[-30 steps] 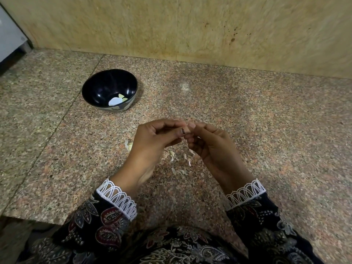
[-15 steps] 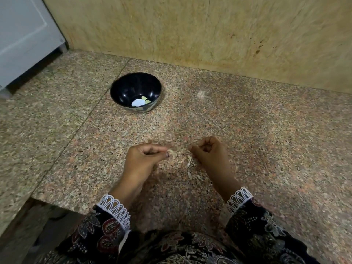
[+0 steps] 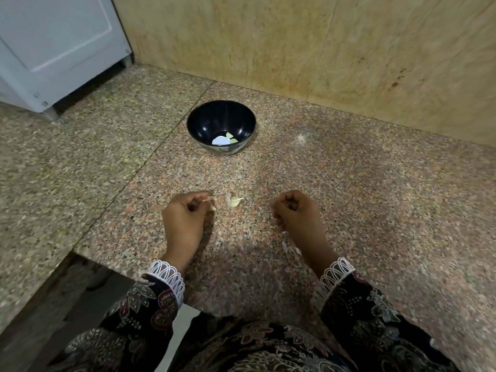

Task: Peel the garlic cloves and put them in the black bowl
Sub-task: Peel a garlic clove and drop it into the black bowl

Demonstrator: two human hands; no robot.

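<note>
The black bowl (image 3: 198,122) stands on the granite counter, well beyond my hands, with a couple of peeled garlic cloves (image 3: 231,137) at its bottom. My left hand (image 3: 185,218) rests low over the counter, its thumb and forefinger pinching a small pale garlic piece (image 3: 208,202). Just right of those fingertips a garlic clove (image 3: 234,201) lies loose on the counter. My right hand (image 3: 295,213) hovers farther right with its fingers curled in; I see nothing held in it.
Thin garlic skins (image 3: 288,247) lie scattered under and beside my right wrist. The counter edge (image 3: 88,260) drops off at lower left. A yellowish wall (image 3: 322,63) bounds the back, and a white cabinet (image 3: 53,49) stands at upper left.
My hands were together at chest height working on a clove; they have parted and dropped toward the counter. A clove now lies between them.
</note>
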